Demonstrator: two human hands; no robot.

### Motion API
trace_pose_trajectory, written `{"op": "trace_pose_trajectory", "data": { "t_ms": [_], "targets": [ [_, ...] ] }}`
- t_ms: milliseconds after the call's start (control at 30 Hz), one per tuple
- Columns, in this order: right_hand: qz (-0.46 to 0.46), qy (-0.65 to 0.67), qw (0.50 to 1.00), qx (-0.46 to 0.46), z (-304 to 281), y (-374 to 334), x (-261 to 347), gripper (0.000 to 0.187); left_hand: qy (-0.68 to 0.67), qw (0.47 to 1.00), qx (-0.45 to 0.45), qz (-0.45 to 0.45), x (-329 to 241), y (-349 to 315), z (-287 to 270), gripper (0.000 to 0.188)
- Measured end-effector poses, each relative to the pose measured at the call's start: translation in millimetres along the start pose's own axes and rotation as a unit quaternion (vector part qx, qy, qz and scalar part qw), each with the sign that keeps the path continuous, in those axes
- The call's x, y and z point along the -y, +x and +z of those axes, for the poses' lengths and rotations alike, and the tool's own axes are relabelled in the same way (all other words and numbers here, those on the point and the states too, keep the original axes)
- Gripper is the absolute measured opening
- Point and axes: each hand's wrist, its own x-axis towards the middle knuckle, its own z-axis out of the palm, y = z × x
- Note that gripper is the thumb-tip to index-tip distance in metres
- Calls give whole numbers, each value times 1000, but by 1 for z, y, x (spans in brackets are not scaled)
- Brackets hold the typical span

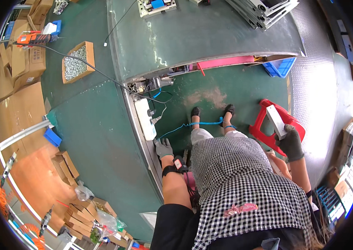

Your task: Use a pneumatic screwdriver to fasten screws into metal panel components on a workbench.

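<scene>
My right hand (pixel 291 144), in a dark grey glove, is closed round the lower end of a white rectangular bar (pixel 275 121). The bar tilts up and left over a red plastic stool (pixel 262 121). My left hand (pixel 164 148), in a grey glove, rests at the bench edge just below a white power strip (pixel 144 118). Its fingers are stretched out, and I see nothing held in them. From beside those fingers a blue coiled cord (pixel 201 123) runs across to my ankle. A black strap with a small device (pixel 179 164) sits round my left wrist.
An open box of small metal parts (pixel 75 62) stands on the green bench (pixel 97 125), left. Beyond it lies an orange power drill (pixel 32 39), whose black cable crosses the bench. Grey metal frames (pixel 264 14) are stacked at the far right; a blue bin (pixel 280 67) sits below.
</scene>
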Motion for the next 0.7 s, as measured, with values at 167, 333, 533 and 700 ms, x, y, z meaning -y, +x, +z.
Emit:
{"op": "trace_pose_trajectory", "data": {
  "t_ms": [167, 333, 533, 700],
  "targets": [
    [-46, -81, 995, -25, -37, 23, 44, 24, -24, 999, -16, 14, 2, 1, -7, 49],
    [-67, -106, 992, -2, -21, 26, 62, 19, -63, 996, -58, -10, 5, -6, 1, 41],
    [-35, -104, 994, 16, -3, 25, 64, 28, -97, 987, -128, -27, 2, -1, 3, 22],
    [-15, -74, 997, 2, 8, 12, 64, 38, -141, 983, -111, -44, 0, -2, 23, 26]
  ]
}}
